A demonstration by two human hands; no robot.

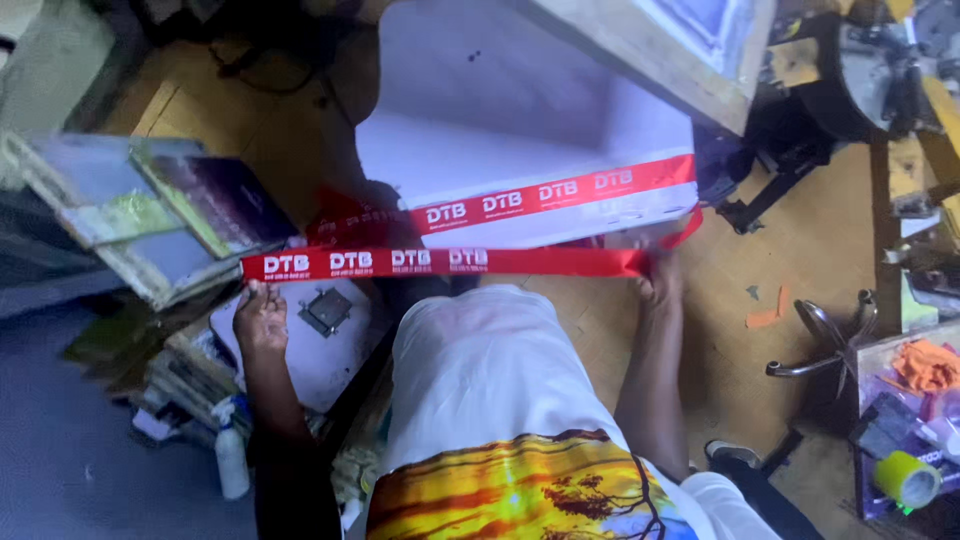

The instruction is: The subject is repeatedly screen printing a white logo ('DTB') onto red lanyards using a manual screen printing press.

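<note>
A long red ribbon [440,262] with white printing is stretched level between my two hands. My left hand [260,318] grips its left end, fingers curled on the band. My right hand [660,282] pinches the right end, where the ribbon folds back and runs up over the edge of a white printing table [480,150]. A second stretch of the same red ribbon [555,192] lies flat along the table's front edge. My white shirt with a yellow print fills the lower middle of the view.
A wooden printing screen frame [660,55] hangs over the table's far right. Stacked screens [150,210] lean at left, with a white spray bottle [230,455] below. A metal clamp arm [790,170] and a tape roll [905,478] sit at right on the wooden floor.
</note>
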